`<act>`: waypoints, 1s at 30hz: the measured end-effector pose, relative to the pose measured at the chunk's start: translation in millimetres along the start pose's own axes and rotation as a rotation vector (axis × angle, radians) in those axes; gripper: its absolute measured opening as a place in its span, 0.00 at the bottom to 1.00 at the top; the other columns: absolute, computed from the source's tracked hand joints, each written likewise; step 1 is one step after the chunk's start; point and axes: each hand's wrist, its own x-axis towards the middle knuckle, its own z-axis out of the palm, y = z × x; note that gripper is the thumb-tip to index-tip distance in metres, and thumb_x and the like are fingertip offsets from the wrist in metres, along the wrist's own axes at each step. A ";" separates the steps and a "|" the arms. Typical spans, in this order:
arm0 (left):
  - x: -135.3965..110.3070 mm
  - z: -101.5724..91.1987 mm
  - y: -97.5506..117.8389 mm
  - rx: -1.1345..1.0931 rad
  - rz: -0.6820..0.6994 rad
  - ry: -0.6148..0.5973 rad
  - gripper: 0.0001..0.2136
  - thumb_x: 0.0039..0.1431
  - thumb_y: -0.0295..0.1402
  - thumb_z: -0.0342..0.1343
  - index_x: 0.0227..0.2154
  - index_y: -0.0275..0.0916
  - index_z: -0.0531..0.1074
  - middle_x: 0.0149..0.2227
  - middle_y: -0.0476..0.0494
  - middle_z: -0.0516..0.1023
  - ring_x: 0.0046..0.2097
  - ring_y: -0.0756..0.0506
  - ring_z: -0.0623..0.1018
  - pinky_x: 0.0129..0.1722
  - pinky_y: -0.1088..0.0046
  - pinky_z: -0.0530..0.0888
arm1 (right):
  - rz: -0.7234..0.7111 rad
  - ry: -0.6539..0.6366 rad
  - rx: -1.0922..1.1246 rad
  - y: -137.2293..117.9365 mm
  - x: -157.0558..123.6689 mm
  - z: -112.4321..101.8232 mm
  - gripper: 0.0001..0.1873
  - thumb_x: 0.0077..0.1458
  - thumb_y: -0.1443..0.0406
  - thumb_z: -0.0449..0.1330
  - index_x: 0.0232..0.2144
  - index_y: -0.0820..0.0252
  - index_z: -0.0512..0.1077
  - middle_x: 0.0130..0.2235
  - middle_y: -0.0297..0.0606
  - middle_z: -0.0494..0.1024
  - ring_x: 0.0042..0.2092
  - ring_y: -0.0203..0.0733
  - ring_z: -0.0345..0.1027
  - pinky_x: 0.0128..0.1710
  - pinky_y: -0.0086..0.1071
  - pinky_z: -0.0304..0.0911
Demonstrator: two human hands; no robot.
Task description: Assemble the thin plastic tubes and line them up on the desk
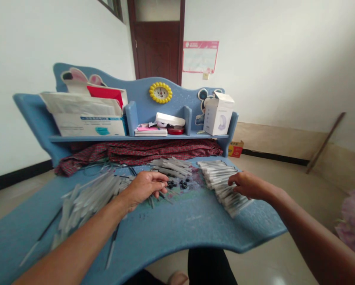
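Note:
My left hand (149, 185) hovers over the middle of the blue desk, its fingers curled together. Whatever they may hold is hidden. Small black caps (183, 183) lie scattered just beyond its fingertips. At the right, my right hand (247, 185) bends its fingers against a row of assembled pens (215, 174) with clear barrels and dark refills. Whether a pen is in its grip cannot be made out. Translucent pen barrels (88, 200) lie heaped beside my left forearm, and a smaller pile of frosted barrels (173, 167) lies beyond the caps.
A crumpled red plaid cloth (141, 152) lies along the back of the blue desk (177, 229). The shelf above holds a mask box (90, 126), booklets (151, 131) and a white carton (219, 114). Loose dark refills (49, 225) lie at the left. The desk's front edge curves inward.

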 end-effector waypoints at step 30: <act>1.4 -21.7 4.8 0.074 0.050 0.149 0.14 0.43 0.41 0.55 0.27 0.34 0.72 0.17 0.51 0.70 0.15 0.54 0.66 0.13 0.81 0.57 | -0.218 0.205 -0.201 -157.4 74.2 -12.0 0.17 0.54 0.60 0.51 0.39 0.62 0.74 0.39 0.50 0.78 0.41 0.50 0.72 0.37 0.37 0.64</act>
